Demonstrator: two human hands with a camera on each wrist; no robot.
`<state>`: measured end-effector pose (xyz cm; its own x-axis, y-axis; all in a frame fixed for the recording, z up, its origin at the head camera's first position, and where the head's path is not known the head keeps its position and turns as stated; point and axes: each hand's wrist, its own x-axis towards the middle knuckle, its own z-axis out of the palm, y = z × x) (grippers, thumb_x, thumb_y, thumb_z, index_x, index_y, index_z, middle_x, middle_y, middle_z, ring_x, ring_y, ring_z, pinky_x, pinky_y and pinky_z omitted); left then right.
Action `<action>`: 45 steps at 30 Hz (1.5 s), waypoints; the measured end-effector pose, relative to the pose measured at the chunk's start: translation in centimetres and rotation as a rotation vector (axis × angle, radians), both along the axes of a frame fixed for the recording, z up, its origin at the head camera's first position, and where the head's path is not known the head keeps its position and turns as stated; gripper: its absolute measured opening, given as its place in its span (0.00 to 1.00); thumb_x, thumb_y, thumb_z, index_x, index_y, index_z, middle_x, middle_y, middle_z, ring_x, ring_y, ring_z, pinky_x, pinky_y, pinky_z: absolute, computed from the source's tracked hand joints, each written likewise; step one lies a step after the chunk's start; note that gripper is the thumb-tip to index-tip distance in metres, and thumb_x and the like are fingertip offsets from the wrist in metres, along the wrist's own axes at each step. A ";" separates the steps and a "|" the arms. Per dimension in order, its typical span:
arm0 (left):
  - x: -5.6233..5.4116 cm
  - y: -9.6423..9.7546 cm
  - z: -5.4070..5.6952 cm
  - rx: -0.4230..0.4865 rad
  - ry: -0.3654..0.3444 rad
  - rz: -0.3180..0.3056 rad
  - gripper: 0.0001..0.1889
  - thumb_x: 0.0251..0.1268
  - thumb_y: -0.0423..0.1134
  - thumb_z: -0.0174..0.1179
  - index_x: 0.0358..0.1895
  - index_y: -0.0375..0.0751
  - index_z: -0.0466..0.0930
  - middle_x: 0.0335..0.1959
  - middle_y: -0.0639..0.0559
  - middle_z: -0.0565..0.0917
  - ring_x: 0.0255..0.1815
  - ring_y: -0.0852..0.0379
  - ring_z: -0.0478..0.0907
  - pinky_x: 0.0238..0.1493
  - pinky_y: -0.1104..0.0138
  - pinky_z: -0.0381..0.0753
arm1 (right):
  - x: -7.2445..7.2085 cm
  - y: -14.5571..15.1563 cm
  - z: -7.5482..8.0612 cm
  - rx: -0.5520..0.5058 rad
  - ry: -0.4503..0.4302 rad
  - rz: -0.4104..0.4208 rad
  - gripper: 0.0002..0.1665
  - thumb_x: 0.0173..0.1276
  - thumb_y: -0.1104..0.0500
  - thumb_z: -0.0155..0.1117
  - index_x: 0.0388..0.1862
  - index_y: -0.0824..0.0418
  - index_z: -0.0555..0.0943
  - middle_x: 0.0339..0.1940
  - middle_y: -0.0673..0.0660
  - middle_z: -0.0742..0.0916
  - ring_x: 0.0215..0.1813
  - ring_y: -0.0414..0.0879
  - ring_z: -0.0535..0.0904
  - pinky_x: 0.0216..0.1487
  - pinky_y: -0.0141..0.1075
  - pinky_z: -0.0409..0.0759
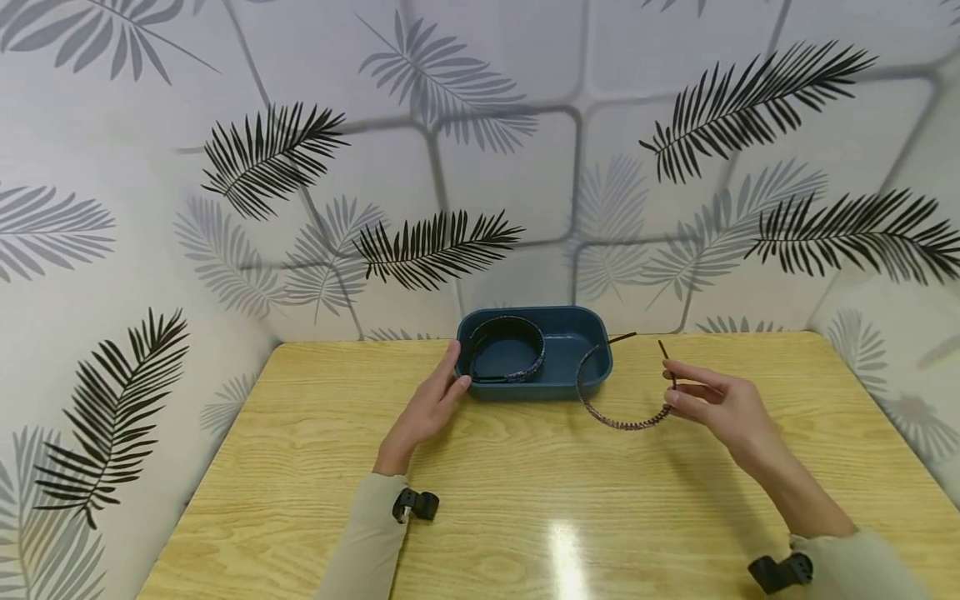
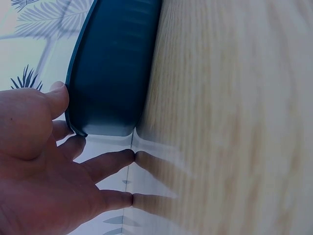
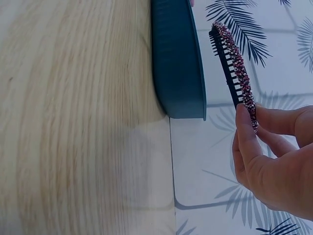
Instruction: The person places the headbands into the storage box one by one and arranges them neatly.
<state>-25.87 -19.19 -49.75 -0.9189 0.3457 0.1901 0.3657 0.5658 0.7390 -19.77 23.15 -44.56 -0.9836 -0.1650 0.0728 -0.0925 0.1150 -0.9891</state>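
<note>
A toothed headband with a beaded, glittery outer band is pinched by one arm in my right hand. In the head view this headband hangs over the right end of a dark blue bin, overlapping its rim. Inside the bin's left half lie other dark headbands, nested together. My left hand holds the bin's left end, thumb at the near side of the rim. The left wrist view shows the thumb and fingers at the bin's rim, with two fingertips touching the table.
The bin stands on a wood-grain table at its back edge, close to a wall with a printed leaf pattern. Each wrist wears a black strap camera, one on the left sleeve and one on the right.
</note>
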 end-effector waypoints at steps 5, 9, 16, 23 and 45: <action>0.0 -0.1 -0.1 -0.007 -0.015 0.003 0.34 0.86 0.39 0.45 0.84 0.34 0.40 0.84 0.39 0.45 0.84 0.45 0.44 0.79 0.49 0.50 | -0.7 -0.9 0.1 -0.068 -0.016 0.011 0.31 0.73 0.65 0.68 0.72 0.70 0.74 0.54 0.40 0.86 0.53 0.34 0.84 0.49 0.34 0.85; 0.0 -0.1 -0.1 -0.009 -0.026 0.001 0.34 0.86 0.39 0.45 0.84 0.35 0.40 0.85 0.43 0.43 0.84 0.47 0.43 0.80 0.50 0.50 | -1.2 -1.5 0.1 -0.066 -0.017 0.010 0.32 0.73 0.65 0.68 0.73 0.72 0.72 0.54 0.41 0.85 0.53 0.34 0.84 0.50 0.35 0.85; 0.1 0.0 0.1 -0.008 -0.013 0.007 0.34 0.86 0.39 0.45 0.83 0.33 0.40 0.84 0.40 0.44 0.84 0.45 0.43 0.80 0.49 0.49 | -2.3 -2.8 0.0 -0.066 -0.014 0.010 0.35 0.73 0.65 0.68 0.74 0.76 0.68 0.53 0.41 0.85 0.53 0.34 0.84 0.50 0.35 0.85; 0.0 -0.1 0.1 -0.003 -0.007 0.002 0.34 0.86 0.39 0.45 0.83 0.33 0.41 0.84 0.40 0.45 0.84 0.45 0.44 0.80 0.49 0.49 | -3.1 -3.9 0.1 -0.066 -0.020 0.010 0.35 0.74 0.66 0.66 0.75 0.76 0.66 0.53 0.40 0.84 0.53 0.34 0.83 0.51 0.35 0.84; 0.1 -0.3 0.1 0.018 -0.014 -0.015 0.34 0.86 0.38 0.46 0.83 0.33 0.40 0.84 0.39 0.45 0.83 0.45 0.45 0.79 0.48 0.52 | -5.4 -7.8 0.2 -0.126 -0.034 0.007 0.33 0.75 0.69 0.63 0.75 0.76 0.67 0.54 0.48 0.83 0.48 0.35 0.85 0.51 0.34 0.84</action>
<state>-25.76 -19.46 -49.61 -0.9162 0.3564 0.1833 0.3636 0.5469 0.7541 -25.14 15.39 -44.36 -0.9847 -0.1633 0.0604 -0.0594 -0.0105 -0.9982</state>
